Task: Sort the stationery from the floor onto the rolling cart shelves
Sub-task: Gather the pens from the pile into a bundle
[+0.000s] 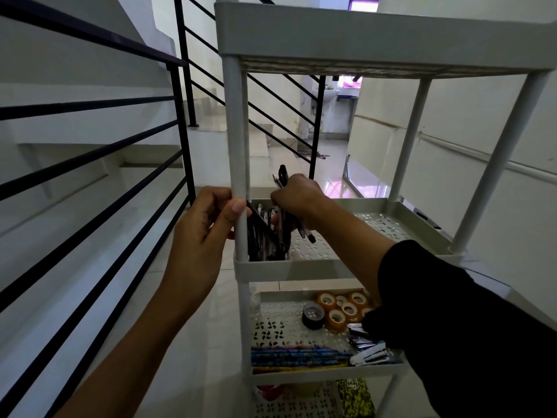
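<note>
A white rolling cart (376, 40) with several shelves stands in front of me. My left hand (208, 227) grips its front left post (236, 146) between thumb and fingers. My right hand (297, 199) holds a bunch of dark pens (283, 176) over the second shelf (382, 224), next to more pens (265, 236) leaning in that shelf's left corner. On the shelf below lie tape rolls (340, 309), a black tape roll (313, 315), patterned pencils (298, 356) and staplers (369, 354).
A black stair railing (90, 176) runs along the left, close to the cart. The lowest shelf holds a yellow-black patterned item (355, 396) and something red (268, 390). A white wall (482, 131) stands right of the cart. Glossy tiled floor (331, 173) lies beyond.
</note>
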`<state>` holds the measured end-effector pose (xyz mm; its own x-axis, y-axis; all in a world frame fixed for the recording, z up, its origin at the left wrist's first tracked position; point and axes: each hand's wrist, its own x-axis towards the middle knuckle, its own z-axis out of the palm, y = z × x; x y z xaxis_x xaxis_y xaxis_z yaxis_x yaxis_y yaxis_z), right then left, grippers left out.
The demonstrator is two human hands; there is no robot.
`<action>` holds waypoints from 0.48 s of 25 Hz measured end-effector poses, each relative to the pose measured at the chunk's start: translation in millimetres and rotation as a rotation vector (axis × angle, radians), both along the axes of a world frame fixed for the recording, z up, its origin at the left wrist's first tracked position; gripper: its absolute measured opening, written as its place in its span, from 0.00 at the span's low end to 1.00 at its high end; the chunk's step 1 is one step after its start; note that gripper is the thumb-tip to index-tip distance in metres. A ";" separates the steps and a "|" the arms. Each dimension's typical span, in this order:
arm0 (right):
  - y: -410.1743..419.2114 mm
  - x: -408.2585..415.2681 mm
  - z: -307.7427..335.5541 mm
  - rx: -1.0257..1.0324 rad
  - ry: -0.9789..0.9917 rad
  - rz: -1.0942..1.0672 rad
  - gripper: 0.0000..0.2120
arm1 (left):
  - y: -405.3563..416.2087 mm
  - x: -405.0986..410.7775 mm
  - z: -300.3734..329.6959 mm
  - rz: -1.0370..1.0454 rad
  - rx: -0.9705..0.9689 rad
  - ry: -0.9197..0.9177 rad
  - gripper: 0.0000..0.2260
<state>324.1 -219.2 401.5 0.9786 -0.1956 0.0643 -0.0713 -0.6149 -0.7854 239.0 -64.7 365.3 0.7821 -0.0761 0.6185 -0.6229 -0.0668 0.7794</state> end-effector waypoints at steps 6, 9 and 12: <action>-5.4 -4.7 -4.1 -0.052 0.129 0.086 0.12 | 1.6 1.1 -0.9 0.005 0.019 -0.025 0.08; -0.4 -10.5 -4.7 0.011 0.165 0.128 0.13 | 1.3 2.8 -1.8 0.003 0.029 -0.034 0.09; -2.2 -10.0 -3.3 0.050 0.168 0.138 0.13 | 1.5 4.7 -3.8 0.001 0.030 -0.041 0.08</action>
<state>314.1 -221.3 398.2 0.9925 -0.0575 -0.1080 -0.1211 -0.5884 -0.7995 243.7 -63.2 361.5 0.7563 -0.0946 0.6474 -0.6541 -0.0905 0.7510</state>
